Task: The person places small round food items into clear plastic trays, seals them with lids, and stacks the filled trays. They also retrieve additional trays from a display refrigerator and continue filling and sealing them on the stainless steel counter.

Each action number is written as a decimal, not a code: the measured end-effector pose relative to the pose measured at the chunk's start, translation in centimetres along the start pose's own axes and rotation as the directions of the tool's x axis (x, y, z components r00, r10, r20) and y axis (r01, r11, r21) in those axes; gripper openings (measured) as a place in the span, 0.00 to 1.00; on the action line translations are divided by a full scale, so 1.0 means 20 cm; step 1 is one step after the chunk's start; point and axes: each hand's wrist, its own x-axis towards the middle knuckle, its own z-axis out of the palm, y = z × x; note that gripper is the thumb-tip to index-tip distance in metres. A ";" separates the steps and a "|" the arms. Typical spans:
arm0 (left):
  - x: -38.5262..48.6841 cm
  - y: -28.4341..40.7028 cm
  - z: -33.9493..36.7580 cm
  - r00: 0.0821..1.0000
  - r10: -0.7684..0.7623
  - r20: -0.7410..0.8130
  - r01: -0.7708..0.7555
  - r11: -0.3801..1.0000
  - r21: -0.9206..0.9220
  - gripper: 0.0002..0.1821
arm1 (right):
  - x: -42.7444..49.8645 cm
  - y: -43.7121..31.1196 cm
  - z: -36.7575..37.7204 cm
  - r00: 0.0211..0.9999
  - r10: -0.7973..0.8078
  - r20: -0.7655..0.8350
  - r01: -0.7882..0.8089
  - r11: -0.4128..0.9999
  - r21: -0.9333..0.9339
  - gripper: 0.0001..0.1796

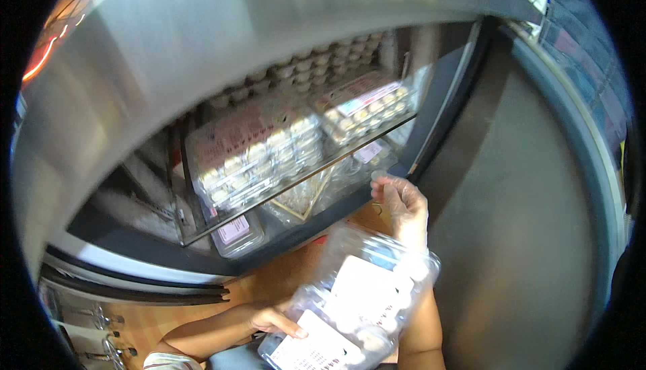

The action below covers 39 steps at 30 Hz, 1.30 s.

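Note:
My left hand (277,321) grips clear plastic food boxes (371,289) with white labels and pale round items inside. The boxes lie partly over my right forearm. My right hand (400,197), in a clear thin glove, is raised above them near the edge of a steel refrigerator; its fingers are curled, and whether they pinch something is unclear. On the wire shelf (303,177) before me stand a large stack of clear packs (252,168) and a smaller stack (368,107), both holding pale round items. Below lie a labelled clear box (237,234) and plastic-wrapped goods (303,201).
The refrigerator's open door (525,208) stands at my right. Its steel front (227,12) curves across the top. Stacked trays (308,67) fill the shelf's back. Wire racks or stands (108,345) show at the lower left, beside the wooden floor (166,314).

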 end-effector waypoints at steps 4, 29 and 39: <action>-0.13 0.27 0.54 0.971 0.068 0.231 -0.103 0.984 0.146 0.46 | -0.17 -0.31 -0.03 0.997 0.068 -0.033 -0.067 0.997 0.031 0.13; -2.42 0.57 2.45 0.312 0.484 -0.817 -0.946 0.234 -0.223 0.30 | -0.92 -2.67 1.51 0.669 0.635 0.386 -0.530 0.772 -0.350 0.23; -3.03 0.89 1.65 0.095 0.385 -0.918 -0.986 -0.090 -0.139 0.27 | -0.89 -2.62 2.67 0.537 0.674 0.507 -0.666 0.708 -0.235 0.38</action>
